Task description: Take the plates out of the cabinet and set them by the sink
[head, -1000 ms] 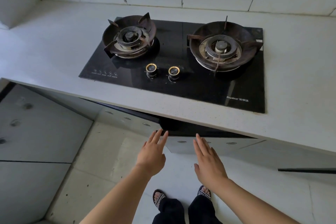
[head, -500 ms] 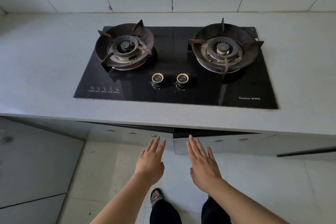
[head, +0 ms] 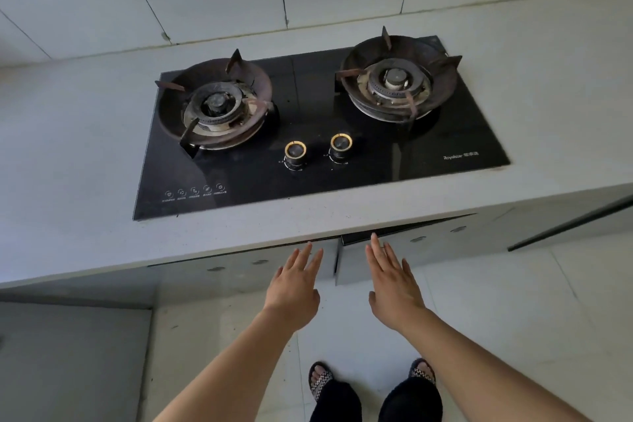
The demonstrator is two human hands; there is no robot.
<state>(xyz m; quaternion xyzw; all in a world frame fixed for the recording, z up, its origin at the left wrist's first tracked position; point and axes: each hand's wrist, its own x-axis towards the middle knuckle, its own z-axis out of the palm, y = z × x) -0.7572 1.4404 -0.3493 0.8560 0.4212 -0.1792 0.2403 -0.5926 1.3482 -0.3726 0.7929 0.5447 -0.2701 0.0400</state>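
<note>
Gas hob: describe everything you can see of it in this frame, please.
The gas hob is a black, glossy glass panel set into the grey countertop. Two round burners, left and right, sit in rusty-looking dark metal pan supports with upright prongs; no flame shows and no pot stands on either. Two gold-rimmed knobs sit front centre, a row of small white icons front left, white brand lettering front right. Neither the left hand nor the right hand touches it.

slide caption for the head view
Left hand and right hand, open, reach toward cabinet doors under a two-burner hob.
</note>
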